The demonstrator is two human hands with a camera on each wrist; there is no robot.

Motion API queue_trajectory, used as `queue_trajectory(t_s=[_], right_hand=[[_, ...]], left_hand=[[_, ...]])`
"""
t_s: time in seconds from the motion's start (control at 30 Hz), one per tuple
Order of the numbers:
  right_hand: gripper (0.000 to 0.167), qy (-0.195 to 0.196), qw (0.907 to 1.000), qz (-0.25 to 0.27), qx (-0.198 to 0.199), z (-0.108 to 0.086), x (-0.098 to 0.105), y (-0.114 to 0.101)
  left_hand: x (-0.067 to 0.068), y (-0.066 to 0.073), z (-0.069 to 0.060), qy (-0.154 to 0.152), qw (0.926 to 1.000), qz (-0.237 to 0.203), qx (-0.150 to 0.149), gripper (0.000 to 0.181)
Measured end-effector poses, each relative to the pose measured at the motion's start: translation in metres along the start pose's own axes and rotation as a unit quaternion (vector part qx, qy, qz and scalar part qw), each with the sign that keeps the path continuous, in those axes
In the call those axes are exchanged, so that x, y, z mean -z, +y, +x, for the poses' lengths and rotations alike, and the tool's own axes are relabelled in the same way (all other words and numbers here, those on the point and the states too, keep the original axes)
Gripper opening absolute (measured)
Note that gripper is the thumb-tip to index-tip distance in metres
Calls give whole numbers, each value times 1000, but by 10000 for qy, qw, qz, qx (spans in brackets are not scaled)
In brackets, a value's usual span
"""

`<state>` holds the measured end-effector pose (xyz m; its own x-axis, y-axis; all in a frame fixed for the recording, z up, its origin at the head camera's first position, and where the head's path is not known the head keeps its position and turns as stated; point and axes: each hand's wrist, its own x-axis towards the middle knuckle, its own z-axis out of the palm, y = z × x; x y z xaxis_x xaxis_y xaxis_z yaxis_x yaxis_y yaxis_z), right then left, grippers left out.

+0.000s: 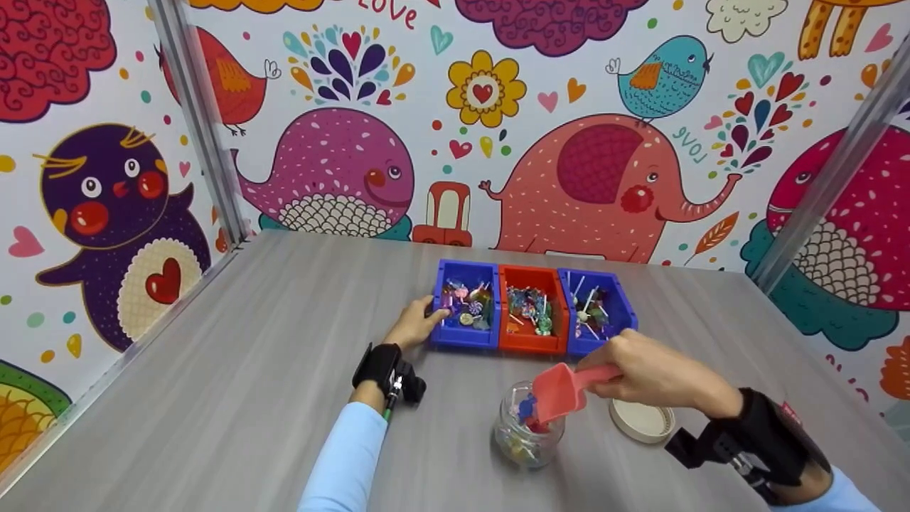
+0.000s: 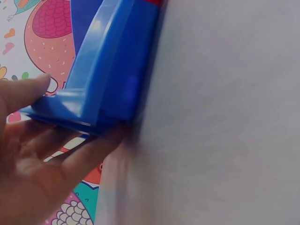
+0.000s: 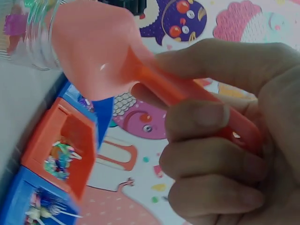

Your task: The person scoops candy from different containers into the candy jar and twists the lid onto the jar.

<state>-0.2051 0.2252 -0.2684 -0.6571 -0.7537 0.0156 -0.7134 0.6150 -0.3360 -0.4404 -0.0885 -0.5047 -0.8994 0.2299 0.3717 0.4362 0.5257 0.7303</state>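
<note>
My right hand (image 1: 650, 373) grips the handle of a pink plastic scoop (image 1: 558, 392). The scoop is tilted down at the mouth of a glass jar (image 1: 530, 448), which has colourful wrapped candies inside. In the right wrist view my fingers curl round the scoop's handle (image 3: 173, 89), and its bowl overlaps the jar's rim (image 3: 42, 35). My left hand (image 1: 414, 326) holds the side wall of the left blue bin (image 1: 462, 338), thumb over the rim and fingers outside, as the left wrist view shows on the blue wall (image 2: 108, 70). That bin contains lollipops and candies.
A red bin (image 1: 533, 344) and a second blue bin (image 1: 618, 299), both with lollipops, adjoin the left bin in a row. A round cream lid (image 1: 642, 423) lies on the grey table (image 1: 284, 320), right of the jar. Printed wall panels (image 1: 441, 107) stand behind.
</note>
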Motion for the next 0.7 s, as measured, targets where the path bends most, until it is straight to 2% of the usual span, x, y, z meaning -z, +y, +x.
queue_trajectory(t_s=[0.03, 0.07, 0.1, 0.17, 0.3, 0.33, 0.43, 0.5, 0.53, 0.57, 0.6, 0.7], right_hand=[[11, 14, 9999, -105, -25, 0, 0, -3], [12, 33, 9998, -204, -57, -1, 0, -7], [13, 47, 9995, -298, -104, -1, 0, -9], [16, 77, 9987, -471, -180, -2, 0, -14], [20, 161, 9972, -691, -239, -3, 0, -19], [21, 180, 9970, -713, -224, -4, 1, -19], [19, 289, 9967, -753, -134, -6, 1, -19], [17, 367, 9965, -742, -73, -7, 2, -19], [16, 413, 9965, -724, -32, -7, 2, -18], [15, 464, 9964, -710, -2, -8, 3, -18], [15, 507, 9964, -677, 19, -8, 3, -18], [15, 617, 9963, -605, 43, -9, 5, -17]], left_hand=[[3, 4, -2, -105, 9999, -106, 64, 49], [3, 3, -2, -18, 9999, -88, -59, 51], [4, 5, -4, -58, 9998, -147, -107, 53], [9, 15, -7, -257, 9992, -279, 115, 57], [12, 25, -11, -226, 9991, -332, 123, 56], [14, 31, -13, -273, 9987, -330, 270, 54], [19, 47, -19, -213, 9986, -219, 432, 52], [21, 51, -20, -213, 9985, -208, 449, 53], [26, 63, -26, -267, 9979, -159, 567, 52], [25, 59, -25, -215, 9988, -170, 407, 52], [26, 62, -26, -205, 9990, -174, 355, 53], [31, 76, -30, -190, 9987, -133, 448, 49]])
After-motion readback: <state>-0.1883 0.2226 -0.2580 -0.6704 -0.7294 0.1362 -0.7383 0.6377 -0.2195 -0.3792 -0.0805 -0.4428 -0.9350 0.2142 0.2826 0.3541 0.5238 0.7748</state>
